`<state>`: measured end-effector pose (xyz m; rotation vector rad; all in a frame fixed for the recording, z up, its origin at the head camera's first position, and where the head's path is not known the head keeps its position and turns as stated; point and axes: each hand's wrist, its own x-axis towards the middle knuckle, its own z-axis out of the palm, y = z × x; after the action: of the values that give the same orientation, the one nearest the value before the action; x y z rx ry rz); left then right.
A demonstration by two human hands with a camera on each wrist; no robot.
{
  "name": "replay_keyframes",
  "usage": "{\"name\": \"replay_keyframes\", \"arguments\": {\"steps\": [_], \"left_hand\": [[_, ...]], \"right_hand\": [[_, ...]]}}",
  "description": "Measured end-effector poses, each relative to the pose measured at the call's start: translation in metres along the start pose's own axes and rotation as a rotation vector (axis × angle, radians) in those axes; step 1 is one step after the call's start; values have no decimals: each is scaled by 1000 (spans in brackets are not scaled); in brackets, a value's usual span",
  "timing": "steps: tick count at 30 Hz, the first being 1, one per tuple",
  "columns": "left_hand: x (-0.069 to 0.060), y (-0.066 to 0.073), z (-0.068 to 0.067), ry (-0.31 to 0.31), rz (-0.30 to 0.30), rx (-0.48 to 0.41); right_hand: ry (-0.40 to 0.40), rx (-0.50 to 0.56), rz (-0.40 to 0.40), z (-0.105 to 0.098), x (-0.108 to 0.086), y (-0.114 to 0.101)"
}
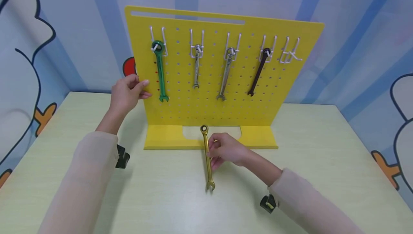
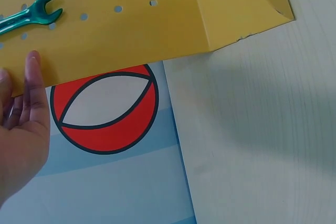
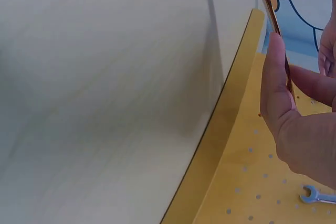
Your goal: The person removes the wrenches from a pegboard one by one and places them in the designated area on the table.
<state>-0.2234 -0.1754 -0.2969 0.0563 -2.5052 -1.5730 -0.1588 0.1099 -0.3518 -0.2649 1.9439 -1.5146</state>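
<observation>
At its left edge, a yellow pegboard [image 1: 206,112] is gripped by my left hand [image 1: 126,92]; the left wrist view shows fingertips against the board's edge, near the open end of a green combination wrench [image 2: 31,15]. In front of the board's base, my right hand [image 1: 227,149] pinches a gold combination wrench [image 1: 207,158] between thumb and fingers. That wrench stands nearly upright in the head view, ring end up and open end down. The right wrist view shows the gold wrench [image 3: 273,17] edge-on, partly covered by the hand.
White double hooks line the board's upper part. From them hang the green wrench [image 1: 160,71], a small silver wrench [image 1: 196,69], a larger silver wrench [image 1: 226,74] and a black wrench [image 1: 259,72]. Another hook [image 1: 290,53] is at far right. The pale table [image 1: 161,198] meets a cartoon-printed backdrop.
</observation>
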Motion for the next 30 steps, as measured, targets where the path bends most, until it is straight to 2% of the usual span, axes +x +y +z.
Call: {"name": "replay_keyframes", "arguments": {"steps": [18, 30], "left_hand": [[-2, 1, 0, -4, 3, 0], [-1, 1, 0, -4, -5, 4]], "right_hand": [[-63, -33, 75, 37, 11, 12], [-87, 7, 83, 58, 18, 14]]}}
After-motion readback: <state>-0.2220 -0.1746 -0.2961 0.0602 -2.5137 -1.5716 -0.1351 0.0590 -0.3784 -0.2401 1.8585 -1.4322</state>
